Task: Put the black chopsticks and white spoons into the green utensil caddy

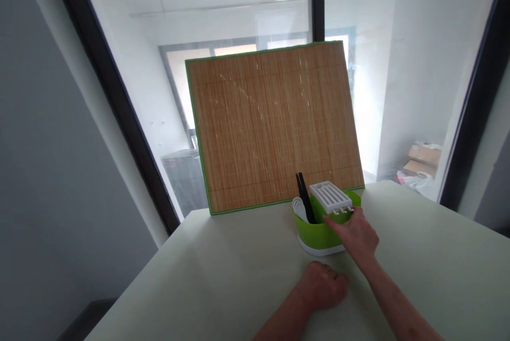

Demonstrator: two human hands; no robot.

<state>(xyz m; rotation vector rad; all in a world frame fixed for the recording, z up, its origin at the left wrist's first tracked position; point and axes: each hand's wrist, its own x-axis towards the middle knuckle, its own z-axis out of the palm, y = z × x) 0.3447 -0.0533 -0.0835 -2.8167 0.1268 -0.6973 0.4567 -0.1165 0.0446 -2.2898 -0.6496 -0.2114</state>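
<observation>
A green utensil holder (319, 236) on a white base tray (313, 249) stands on the table. In its left part are white spoons (298, 209) and black chopsticks (305, 200). A white slotted rack (330, 196) tops its middle block, with small prongs along its front edge. My right hand (360, 232) reaches to the holder's front right, thumb and fingers on either side of the middle block just under the rack; its fingertips are partly hidden. Nearer to me, my left hand (323, 285) rests on the table as a fist, apart from the holder.
Behind the holder, a bamboo mat (274, 128) with green edging leans upright against the window. The white table (247, 272) narrows toward the glass. Dark window frames (119, 102) rise at the sides. Cardboard boxes (424, 155) lie beyond the glass at right.
</observation>
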